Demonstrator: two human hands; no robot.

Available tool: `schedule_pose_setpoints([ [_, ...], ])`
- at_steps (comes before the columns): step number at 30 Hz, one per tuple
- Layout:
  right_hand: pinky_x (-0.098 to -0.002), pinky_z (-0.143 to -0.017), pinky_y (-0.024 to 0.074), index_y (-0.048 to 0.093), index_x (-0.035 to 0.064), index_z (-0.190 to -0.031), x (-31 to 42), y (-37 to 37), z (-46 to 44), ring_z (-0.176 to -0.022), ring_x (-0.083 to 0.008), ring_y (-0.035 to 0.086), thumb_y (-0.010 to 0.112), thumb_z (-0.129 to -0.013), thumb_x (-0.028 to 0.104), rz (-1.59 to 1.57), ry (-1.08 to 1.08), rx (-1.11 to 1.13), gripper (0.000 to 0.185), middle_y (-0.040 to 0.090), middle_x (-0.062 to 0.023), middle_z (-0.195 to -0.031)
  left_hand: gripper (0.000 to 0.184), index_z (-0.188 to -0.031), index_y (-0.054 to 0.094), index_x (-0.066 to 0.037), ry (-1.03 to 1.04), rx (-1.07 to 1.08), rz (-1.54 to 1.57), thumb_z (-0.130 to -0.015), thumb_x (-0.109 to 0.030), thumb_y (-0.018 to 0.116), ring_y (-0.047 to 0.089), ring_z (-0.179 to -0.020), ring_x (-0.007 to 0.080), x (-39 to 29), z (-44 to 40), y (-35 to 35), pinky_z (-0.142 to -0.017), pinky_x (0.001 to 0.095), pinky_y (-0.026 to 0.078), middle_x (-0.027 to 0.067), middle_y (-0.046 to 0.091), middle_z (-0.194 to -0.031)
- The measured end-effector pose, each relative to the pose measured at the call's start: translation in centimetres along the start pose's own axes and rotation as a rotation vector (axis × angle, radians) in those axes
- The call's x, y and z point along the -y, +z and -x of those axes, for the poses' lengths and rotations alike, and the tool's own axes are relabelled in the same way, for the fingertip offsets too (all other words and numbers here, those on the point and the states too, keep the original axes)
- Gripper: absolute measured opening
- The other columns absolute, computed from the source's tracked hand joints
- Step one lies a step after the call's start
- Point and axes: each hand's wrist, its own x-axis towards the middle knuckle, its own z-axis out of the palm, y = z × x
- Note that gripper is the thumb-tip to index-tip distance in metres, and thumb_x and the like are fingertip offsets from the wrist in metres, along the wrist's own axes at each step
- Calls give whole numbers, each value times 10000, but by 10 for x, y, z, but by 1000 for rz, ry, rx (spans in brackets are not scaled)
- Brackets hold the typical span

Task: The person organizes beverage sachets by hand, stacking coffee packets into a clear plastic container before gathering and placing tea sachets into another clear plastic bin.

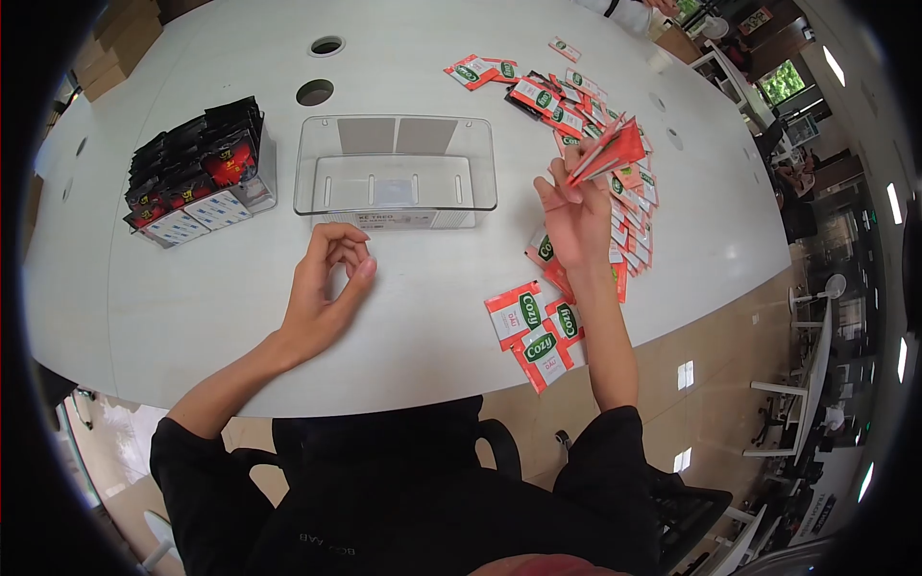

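My right hand [581, 216] is closed on a small fanned bunch of red sachets [615, 154], raised over a spread-out pile of similar sachets. My left hand [331, 283] rests on the table, its fingers loosely curled with a gap to the thumb and nothing visible in them. Just beyond its fingertips stands a clear plastic bin [396, 197] with slots in its floor and a label on its near side. The pile of red and white Cozy sachets [629, 226] lies partly behind my right hand and forearm. Nearer to me are a few loose Cozy sachets [540, 355].
At the left stands another clear container [259, 192] packed with black and red packets [197, 158]. The white table [423, 336] has round cable holes [315, 92] beyond the bin. Cardboard boxes [115, 48] sit far left. Another person's sleeve [629, 14] shows at the far edge.
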Motion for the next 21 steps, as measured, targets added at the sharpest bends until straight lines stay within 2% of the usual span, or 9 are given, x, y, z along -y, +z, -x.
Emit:
schedule_pose_setpoints([
  [1,-244,-633,351,572,108,-1095,1,0,2,-630,-50,395,646,-866,16,-40,19,15,258,512,31,-855,258,-1155,470,-14,1,-2,3,-935,-20,604,488,-814,103,-2,0,0,-778,248,414,38,533,-906],
  [2,-244,-633,351,572,108,-1095,0,-2,1,-630,-50,395,646,-866,16,-34,17,12,258,512,31,-855,243,-1150,472,-14,6,-6,6,-940,-18,594,487,-815,101,-2,0,0,-780,245,410,36,532,-900],
  [4,-241,-622,350,557,141,-1110,-3,-9,-1,-633,-48,407,679,-874,54,-250,60,180,279,508,45,-869,235,-1145,474,-13,-8,-1,14,-941,-17,593,487,-815,99,0,0,-1,-782,245,410,34,531,-896],
  [5,-241,-622,350,557,141,-1110,-3,-9,-2,-633,-48,407,679,-874,54,-247,59,178,279,508,45,-869,228,-1139,476,-12,-20,-1,13,-943,-15,592,486,-815,98,1,0,-1,-784,244,409,33,529,-892],
  [7,-234,-618,350,551,159,-1111,-4,-8,-3,-634,-47,413,712,-880,108,-329,67,328,286,513,50,-865,225,-1136,477,-11,-15,2,1,-943,-17,593,486,-815,97,0,0,-1,-788,243,408,32,529,-891],
  [11,-235,-612,348,542,157,-1141,-4,-7,-3,-635,-49,414,700,-909,166,-263,57,338,281,503,46,-856,216,-1127,482,-10,-30,2,13,-943,-17,593,488,-812,98,-3,0,-1,-794,242,410,31,529,-885],
  [18,-241,-603,340,543,129,-1153,-3,-1,0,-599,-48,388,568,-906,-6,-144,38,83,282,518,43,-840,174,-1110,489,-11,25,-7,34,-964,-42,578,491,-789,100,1,-3,0,-780,252,418,31,531,-863],
  [21,-243,-602,335,546,100,-1142,-10,-13,2,-595,-47,374,502,-891,-47,-172,52,-50,294,489,41,-832,101,-1037,524,-7,-123,33,138,-1027,-105,500,499,-717,99,-9,-2,-3,-721,259,431,28,529,-762],
])
